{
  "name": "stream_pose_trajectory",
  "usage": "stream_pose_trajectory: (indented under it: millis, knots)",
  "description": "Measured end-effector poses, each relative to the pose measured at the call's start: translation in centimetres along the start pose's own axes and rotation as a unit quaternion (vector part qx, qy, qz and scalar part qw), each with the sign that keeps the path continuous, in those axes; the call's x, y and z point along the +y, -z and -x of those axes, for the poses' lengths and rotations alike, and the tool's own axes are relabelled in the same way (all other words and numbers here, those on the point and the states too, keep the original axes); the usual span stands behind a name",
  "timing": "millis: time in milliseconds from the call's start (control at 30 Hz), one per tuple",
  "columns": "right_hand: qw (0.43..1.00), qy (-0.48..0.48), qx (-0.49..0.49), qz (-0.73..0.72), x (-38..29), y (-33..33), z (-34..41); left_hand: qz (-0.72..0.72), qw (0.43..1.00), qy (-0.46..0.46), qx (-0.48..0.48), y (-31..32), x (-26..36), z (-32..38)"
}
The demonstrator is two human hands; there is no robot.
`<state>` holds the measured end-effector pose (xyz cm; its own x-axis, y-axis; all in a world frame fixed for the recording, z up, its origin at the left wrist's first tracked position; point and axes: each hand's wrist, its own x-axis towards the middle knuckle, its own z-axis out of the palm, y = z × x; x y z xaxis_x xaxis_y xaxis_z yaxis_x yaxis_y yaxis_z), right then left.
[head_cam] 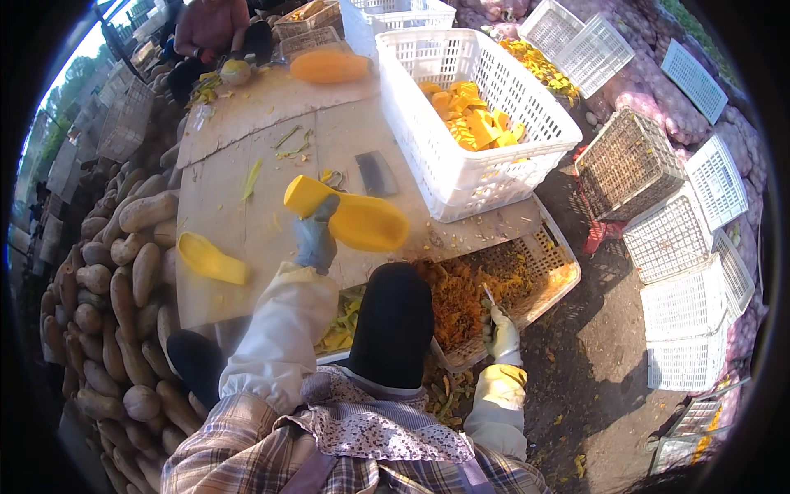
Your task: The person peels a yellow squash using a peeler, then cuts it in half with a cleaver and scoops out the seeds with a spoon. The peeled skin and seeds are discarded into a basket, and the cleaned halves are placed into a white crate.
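Note:
My left hand (316, 236), in a grey-blue glove, grips a peeled yellow squash half (364, 221) above the cardboard-covered work surface. My right hand (503, 336), in a pale glove, holds a slim tool (488, 293) with a light tip; its exact kind is unclear. That hand is over the near side of a shallow plastic crate (565, 272) holding orange squash pulp (460, 302). A second peeled squash piece (212, 259) lies on the cardboard (247, 185) to the left. Beyond my left hand rests a dark, flat, rectangular blade (376, 173).
A tall white crate (426, 167) of cut squash chunks (472, 117) stands at the surface's right. Unpeeled squashes (126, 296) are heaped on the left. Peelings (345, 315) lie beside my knee. Across, a person (213, 31) handles a squash (235, 72). Several crates (669, 234) line the right.

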<state>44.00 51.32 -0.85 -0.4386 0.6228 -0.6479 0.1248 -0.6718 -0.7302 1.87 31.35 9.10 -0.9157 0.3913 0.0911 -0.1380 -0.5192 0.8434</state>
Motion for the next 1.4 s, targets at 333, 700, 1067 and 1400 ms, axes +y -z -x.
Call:
stream_pose_trajectory:
  millis: [333,700,1067,1400]
  knots:
    - [0.955,0.198,-0.078,0.206,-9.3,-19.5,5.5,0.006,0.964,-0.013,0.266,22.4,1.8,11.2]
    - [0.849,0.214,-0.179,0.448,7.0,-41.7,-2.4,0.085,0.936,0.329,0.095,21.4,13.3,21.0]
    - [0.767,0.415,-0.169,0.460,8.4,-41.1,1.5,0.054,0.907,0.413,0.069,18.7,5.2,19.7]
    - [0.589,0.470,-0.134,0.643,12.4,-45.7,1.3,0.051,0.938,0.334,0.076,18.3,2.0,20.6]
